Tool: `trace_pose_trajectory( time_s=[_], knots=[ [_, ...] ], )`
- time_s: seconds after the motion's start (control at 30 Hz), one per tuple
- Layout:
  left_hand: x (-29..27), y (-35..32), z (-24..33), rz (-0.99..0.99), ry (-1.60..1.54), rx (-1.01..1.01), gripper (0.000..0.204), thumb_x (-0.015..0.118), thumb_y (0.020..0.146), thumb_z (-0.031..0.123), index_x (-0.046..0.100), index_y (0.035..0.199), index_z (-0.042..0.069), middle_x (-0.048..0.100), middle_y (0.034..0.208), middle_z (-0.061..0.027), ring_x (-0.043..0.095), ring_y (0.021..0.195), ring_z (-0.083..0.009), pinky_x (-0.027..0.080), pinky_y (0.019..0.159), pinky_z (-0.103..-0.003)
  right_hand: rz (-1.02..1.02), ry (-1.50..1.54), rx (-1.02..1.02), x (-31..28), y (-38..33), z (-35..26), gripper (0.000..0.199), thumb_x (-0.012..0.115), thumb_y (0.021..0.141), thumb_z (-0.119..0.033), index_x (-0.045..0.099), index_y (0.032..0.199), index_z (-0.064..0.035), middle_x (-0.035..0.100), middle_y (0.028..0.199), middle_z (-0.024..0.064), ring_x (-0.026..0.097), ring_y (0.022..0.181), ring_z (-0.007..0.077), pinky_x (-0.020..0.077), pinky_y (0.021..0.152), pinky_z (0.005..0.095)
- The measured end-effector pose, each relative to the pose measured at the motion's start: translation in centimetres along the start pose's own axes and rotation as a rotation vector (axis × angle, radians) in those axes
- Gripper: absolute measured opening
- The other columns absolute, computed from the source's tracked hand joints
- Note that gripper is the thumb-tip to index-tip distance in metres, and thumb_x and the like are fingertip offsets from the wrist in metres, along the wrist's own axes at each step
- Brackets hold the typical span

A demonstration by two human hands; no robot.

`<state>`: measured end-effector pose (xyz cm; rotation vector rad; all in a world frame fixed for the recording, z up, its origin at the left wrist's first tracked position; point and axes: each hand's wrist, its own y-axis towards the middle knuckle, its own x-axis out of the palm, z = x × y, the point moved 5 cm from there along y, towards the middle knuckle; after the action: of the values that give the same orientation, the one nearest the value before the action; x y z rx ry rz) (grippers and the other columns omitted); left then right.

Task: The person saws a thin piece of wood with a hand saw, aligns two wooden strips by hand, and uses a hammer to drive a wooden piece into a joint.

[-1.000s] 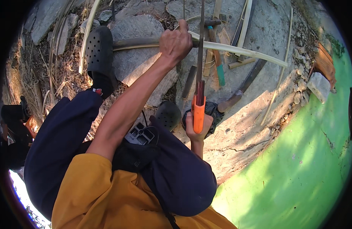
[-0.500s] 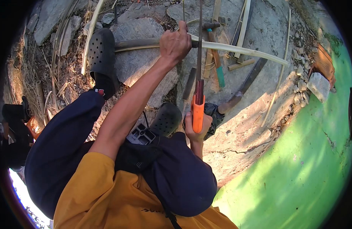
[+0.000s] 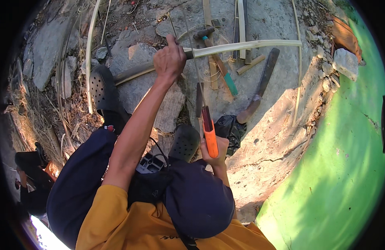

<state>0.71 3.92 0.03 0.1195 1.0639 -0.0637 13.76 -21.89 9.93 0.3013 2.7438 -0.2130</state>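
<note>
Black plastic bag (image 3: 231,128), contents unclear, beside right hand (image 3: 221,150) with orange-handled tool (image 3: 210,139).

One saw (image 3: 210,139), one hammer (image 3: 220,67), two clogs (image 3: 185,143), one bag (image 3: 231,130)

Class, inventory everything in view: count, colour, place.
Saw: one, orange-handled, centre
Pole: one, dark, upper left
Strips: many, pale and dark, scattered
Hammer: one, brown-teal, upper centre
Long tool: one, dark, upper right
Stick: one, tan, by hammer
Bag: one, black, by saw
Wood chunk: one, brown, upper right
Stones: many, grey, both sides
Surface: one, green, right
Other person: one, dark clothes, left
Shoes: two, dark, left, centre
Trousers: one, navy, lower centre
Shirt: one, mustard, bottom
Left hand: one, bare, on pole
Right hand: one, bare, on saw
</note>
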Motion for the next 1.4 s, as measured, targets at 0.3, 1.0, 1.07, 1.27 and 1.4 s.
trace_pose_trajectory(
  time_s=[0.3, 1.0, 1.07, 1.27, 1.4],
  knots=[
    [0.2, 0.0, 0.5, -0.033, 0.052, -0.067, 0.017, 0.051, 0.096, 0.020, 0.048, 0.105, 0.006, 0.064, 0.062, -0.0196, 0.063, 0.054, -0.0405, 0.047, 0.053, -0.055, -0.027, 0.034, 0.084, -0.4, 1.8, 0.4, 0.008, 0.068, 0.076, -0.001, 0.069, 0.082, 0.0030, 0.063, 0.062, 0.0123, 0.066, 0.052, 0.0285, 0.0507, 0.055, 0.0332],
    [0.5, 1.9, -1.3, 0.043, 0.008, -0.139, 0.020, 0.049, 0.096, 0.025, 0.048, 0.108, 0.009, 0.066, 0.065, -0.0196, 0.066, 0.060, -0.0434, 0.048, 0.056, -0.058, 0.018, 0.044, 0.242, -3.3, -2.2, -2.2, 0.012, 0.067, 0.080, -0.007, 0.064, 0.082, 0.0049, 0.058, 0.061, 0.0065, 0.057, 0.056, 0.0155, 0.0444, 0.057, 0.0313],
    [0.3, 1.4, -0.9, 0.057, -0.013, -0.094, 0.020, 0.049, 0.096, 0.024, 0.048, 0.109, 0.009, 0.066, 0.064, -0.0196, 0.066, 0.060, -0.0431, 0.048, 0.056, -0.058, -0.075, -0.027, 0.107, -1.7, 2.1, -2.7, 0.006, 0.067, 0.079, -0.002, 0.064, 0.078, 0.0025, 0.052, 0.054, 0.0091, 0.053, 0.044, 0.0217, 0.0395, 0.050, 0.0325],
    [0.3, 2.4, -1.0, 0.060, -0.026, -0.133, 0.017, 0.049, 0.096, 0.022, 0.049, 0.106, 0.007, 0.064, 0.061, -0.0191, 0.064, 0.055, -0.0415, 0.049, 0.054, -0.055, -0.021, -0.040, 0.087, -1.8, 1.0, -1.4, 0.007, 0.067, 0.079, -0.002, 0.063, 0.077, 0.0019, 0.052, 0.054, 0.0081, 0.054, 0.044, 0.0220, 0.0407, 0.050, 0.0327],
    [0.1, 2.0, -0.8, 0.104, 0.001, -0.093, 0.016, 0.050, 0.095, 0.020, 0.049, 0.104, 0.007, 0.064, 0.059, -0.0192, 0.064, 0.053, -0.0411, 0.049, 0.053, -0.056, -0.043, -0.045, 0.049, -1.4, 2.1, -2.0, 0.009, 0.068, 0.078, -0.003, 0.061, 0.074, 0.0005, 0.052, 0.054, 0.0090, 0.054, 0.043, 0.0232, 0.0405, 0.049, 0.0338]
  ],
)
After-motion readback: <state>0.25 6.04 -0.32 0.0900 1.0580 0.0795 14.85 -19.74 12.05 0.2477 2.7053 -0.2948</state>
